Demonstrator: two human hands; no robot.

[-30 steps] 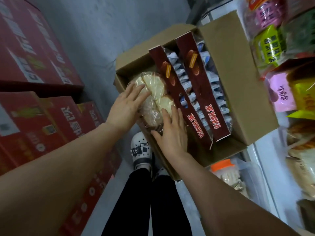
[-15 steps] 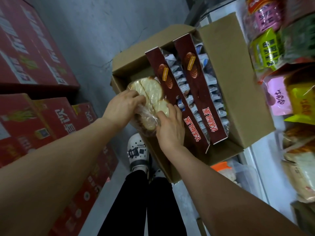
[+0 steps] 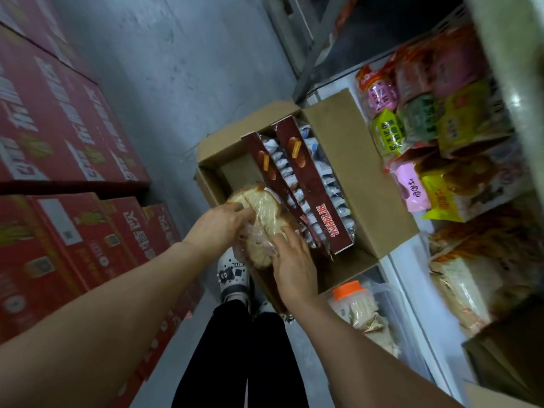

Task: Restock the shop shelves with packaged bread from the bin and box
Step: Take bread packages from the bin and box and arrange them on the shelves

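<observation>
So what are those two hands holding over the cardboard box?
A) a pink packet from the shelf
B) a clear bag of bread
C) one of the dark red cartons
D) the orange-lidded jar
B: the left hand and right hand both grip the clear bag of bread at the near left corner of the cardboard box.

Red cartons (image 3: 59, 148): stacked, white lettering.
Floor (image 3: 176, 69): grey, right of the red cartons.
White shoe (image 3: 234, 275): on the floor, beside the red cartons.
</observation>
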